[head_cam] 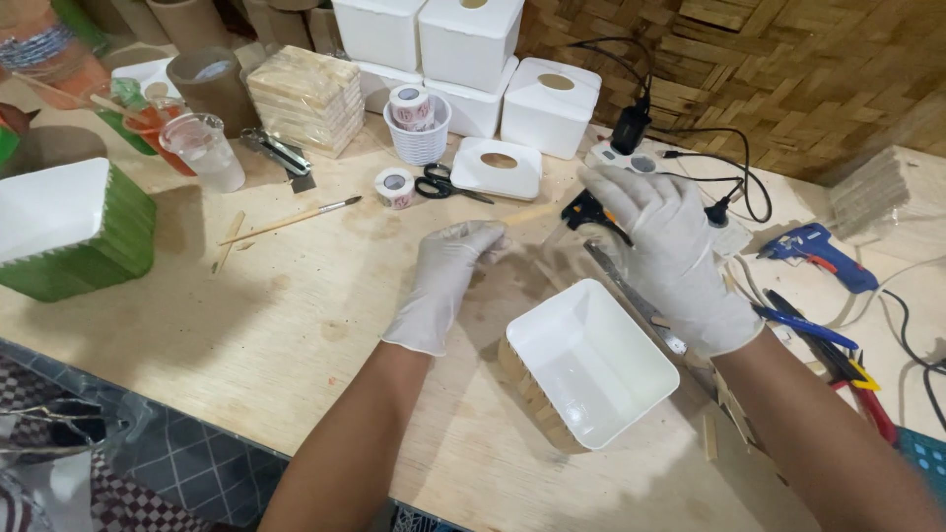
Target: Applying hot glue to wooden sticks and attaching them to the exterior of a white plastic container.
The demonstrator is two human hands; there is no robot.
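I am holding a thin wooden stick (532, 214) pinched in my gloved left hand (445, 281), while my gloved right hand (668, 258) is closing around the black glue gun (589, 211) over the bench (296, 325). Judging by this, gluing is under way; next calls for a steady bead. Just below is sitting the white box (591, 360), partly clad in sticks. Behind, white lidded boxes (463, 49) are standing stacked; tape rolls (396, 187) are lying nearby.

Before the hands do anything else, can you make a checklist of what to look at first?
1. Both gloves on: left hand and right hand covered. Ok.
2. Wooden stick gripped: left fingertips hold one end. Ok.
3. Glue gun held: the right hand covers it. Cannot tell.
4. White box standing steady on the table: no hand on it. Cannot tell.
5. Cords clear of hands: close by right hand. Not ok.
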